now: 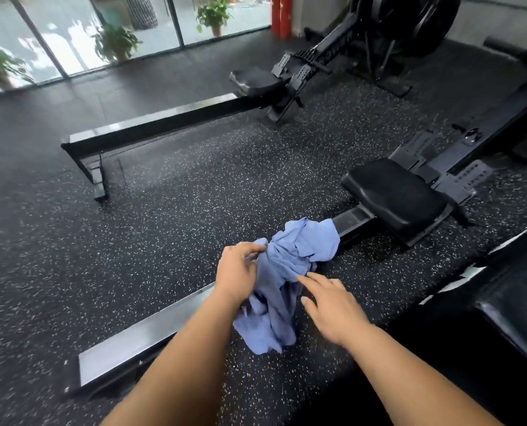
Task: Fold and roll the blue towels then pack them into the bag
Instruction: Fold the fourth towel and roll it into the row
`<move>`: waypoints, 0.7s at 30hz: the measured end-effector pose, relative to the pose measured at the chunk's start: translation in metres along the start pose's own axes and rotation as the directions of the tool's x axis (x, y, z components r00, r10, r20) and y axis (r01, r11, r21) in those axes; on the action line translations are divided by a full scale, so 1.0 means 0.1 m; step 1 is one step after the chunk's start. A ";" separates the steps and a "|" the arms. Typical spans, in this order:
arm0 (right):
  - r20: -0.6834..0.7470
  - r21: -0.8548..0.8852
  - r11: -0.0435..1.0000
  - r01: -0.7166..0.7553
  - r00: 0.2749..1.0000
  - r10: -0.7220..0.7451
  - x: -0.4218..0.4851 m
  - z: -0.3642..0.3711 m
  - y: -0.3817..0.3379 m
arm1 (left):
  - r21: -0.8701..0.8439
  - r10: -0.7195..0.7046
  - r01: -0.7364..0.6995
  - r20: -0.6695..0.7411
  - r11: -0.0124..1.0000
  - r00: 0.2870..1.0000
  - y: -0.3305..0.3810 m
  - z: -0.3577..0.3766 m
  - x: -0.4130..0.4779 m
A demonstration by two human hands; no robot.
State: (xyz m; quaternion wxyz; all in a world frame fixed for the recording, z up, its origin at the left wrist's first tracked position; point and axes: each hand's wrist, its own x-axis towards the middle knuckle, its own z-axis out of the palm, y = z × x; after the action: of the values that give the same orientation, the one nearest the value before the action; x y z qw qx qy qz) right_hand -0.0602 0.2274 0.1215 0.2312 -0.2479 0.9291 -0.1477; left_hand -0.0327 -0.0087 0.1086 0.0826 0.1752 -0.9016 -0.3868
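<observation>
A crumpled blue towel (289, 272) lies draped over the rail (151, 330) of the nearer rowing machine, hanging down on both sides. My left hand (239, 270) grips a bunch of the towel at its upper left edge. My right hand (329, 305) hovers just right of the towel with its fingers straight, fingertips close to the cloth. No bag is in view.
The black seat (394, 198) of the nearer rowing machine sits on the rail beyond the towel. A second rowing machine (170, 121) stands farther back on the speckled rubber floor (133, 235). Another black padded seat (514, 315) is at the right edge. Potted plants line the glass wall.
</observation>
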 end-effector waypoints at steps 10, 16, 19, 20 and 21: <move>-0.253 0.225 0.974 -0.002 0.965 0.061 -0.62 -0.93 -0.30 | -0.364 0.141 -0.089 0.119 0.927 0.983 1.28 -0.76 -0.23; -0.419 0.237 0.971 -0.037 0.898 0.136 -1.14 -1.50 -0.23 | -0.461 0.332 -0.194 0.240 0.866 0.912 2.16 -1.05 -0.54; -0.468 0.192 0.973 -0.127 0.860 0.204 -1.49 -1.70 -0.12 | -0.513 0.395 -0.212 0.280 0.832 0.875 2.57 -1.11 -0.68; -0.488 0.190 0.970 -0.153 0.843 0.229 -1.61 -1.75 -0.08 | -0.509 0.416 -0.229 0.291 0.830 0.861 2.67 -1.11 -0.71; -0.516 0.192 0.965 -0.177 0.819 0.253 -1.75 -1.81 -0.01 | -0.499 0.441 -0.253 0.304 0.829 0.845 2.80 -1.11 -0.76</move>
State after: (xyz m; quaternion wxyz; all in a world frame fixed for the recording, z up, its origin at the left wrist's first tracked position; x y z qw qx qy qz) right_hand -0.0161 0.3475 0.3379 -0.0058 -0.0737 0.9663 -0.2466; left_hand -0.0014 0.1251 0.3867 0.0013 -0.1031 -0.8037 -0.5860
